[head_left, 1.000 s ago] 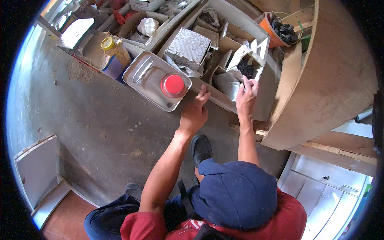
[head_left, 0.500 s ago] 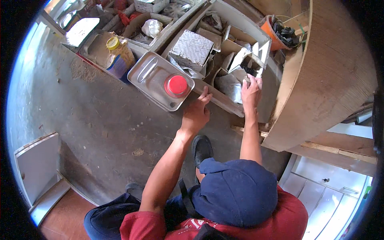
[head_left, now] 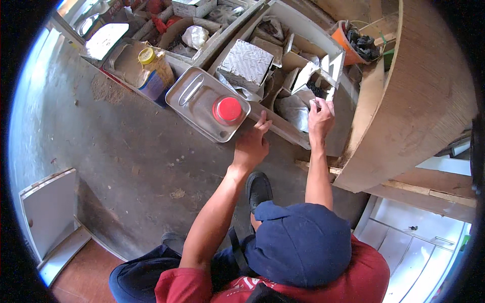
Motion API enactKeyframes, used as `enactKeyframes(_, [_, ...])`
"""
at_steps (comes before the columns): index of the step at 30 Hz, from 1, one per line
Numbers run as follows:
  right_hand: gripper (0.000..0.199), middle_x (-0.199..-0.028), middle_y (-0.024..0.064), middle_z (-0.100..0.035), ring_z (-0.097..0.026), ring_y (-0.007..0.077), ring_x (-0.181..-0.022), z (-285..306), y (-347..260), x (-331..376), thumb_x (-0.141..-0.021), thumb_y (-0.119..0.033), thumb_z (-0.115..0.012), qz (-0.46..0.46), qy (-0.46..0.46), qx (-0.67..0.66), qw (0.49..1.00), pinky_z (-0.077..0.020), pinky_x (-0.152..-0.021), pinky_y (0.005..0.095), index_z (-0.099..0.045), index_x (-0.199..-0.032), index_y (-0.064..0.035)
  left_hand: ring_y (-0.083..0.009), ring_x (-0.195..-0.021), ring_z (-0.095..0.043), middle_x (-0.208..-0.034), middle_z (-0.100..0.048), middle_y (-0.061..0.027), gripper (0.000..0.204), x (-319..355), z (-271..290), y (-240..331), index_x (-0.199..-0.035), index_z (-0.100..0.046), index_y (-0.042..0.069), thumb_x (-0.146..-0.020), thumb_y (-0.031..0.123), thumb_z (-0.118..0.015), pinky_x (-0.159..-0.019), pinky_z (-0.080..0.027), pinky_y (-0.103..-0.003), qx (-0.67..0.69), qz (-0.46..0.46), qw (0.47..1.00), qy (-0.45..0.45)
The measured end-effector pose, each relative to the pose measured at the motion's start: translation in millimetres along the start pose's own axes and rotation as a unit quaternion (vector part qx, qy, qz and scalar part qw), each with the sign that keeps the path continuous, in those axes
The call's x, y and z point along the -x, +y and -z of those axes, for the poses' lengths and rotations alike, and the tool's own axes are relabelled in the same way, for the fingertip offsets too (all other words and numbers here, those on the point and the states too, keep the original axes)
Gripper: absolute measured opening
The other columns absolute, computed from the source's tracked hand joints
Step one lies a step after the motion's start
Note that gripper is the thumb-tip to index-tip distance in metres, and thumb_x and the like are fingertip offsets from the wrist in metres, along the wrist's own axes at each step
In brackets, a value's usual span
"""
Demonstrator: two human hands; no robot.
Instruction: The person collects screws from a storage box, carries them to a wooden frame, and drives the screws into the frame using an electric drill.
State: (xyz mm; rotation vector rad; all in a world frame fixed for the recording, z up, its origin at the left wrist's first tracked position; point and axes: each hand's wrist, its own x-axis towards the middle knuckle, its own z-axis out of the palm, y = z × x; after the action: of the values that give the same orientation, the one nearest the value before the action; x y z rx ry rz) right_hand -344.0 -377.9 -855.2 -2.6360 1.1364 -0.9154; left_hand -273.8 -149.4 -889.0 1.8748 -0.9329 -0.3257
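Note:
My left hand is at the front board of a worn white drawer, its fingers bent at the board's edge beside a metal can with a red cap. Over the drawer's right side my right hand is closed, fingertips pinched together. Whatever they hold is too small to make out. Just beyond the fingertips stands an opened small box with dark small pieces inside. Left of that hand lies a crumpled silvery plastic bag. A white patterned box sits farther left in the drawer.
A second drawer of clutter adjoins on the left, near a yellow-lidded jar. An orange bucket holds black plastic. A large curved wooden panel rises at the right. A white board stands at the lower left.
My right hand's fingertips have drawn closer together and come slightly back from the small box. My left hand stays by the drawer's front board. The whole view has shifted slightly.

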Motion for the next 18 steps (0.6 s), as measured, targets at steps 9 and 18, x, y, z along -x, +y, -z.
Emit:
enactKeyframes(9, [0.038, -0.113, 0.0147, -0.059, -0.059, 0.0333, -0.103, 27, -65, -17, -0.081, -0.016, -0.072, 0.008, -0.003, 0.036, 0.999, -0.0502, -0.086, 0.0426, -0.061, -0.116, -0.0074, -0.0333, -0.1, -0.064, -0.142, -0.05, -0.0105, 0.052, 5, 6, -9, -0.126, -0.058, 0.008, -0.074, 0.004, -0.057, -0.086, -0.053, -0.041, 0.0, 0.016, 1.0, 0.004])
enactKeyframes(18, [0.033, -0.1, 0.0145, -0.07, -0.066, 0.0328, -0.097, 2, -214, -112, -0.084, -0.029, -0.067, 0.088, -0.079, -0.119, 0.986, -0.051, -0.084, 0.043, -0.066, -0.111, -0.0095, -0.0175, -0.074, -0.071, -0.085, -0.073, -0.0119, 0.041, -25, 137, 79, -0.12, -0.062, -0.003, -0.084, 0.014, -0.061, -0.065, -0.056, -0.03, 0.232, -0.001, 0.916, -0.328])
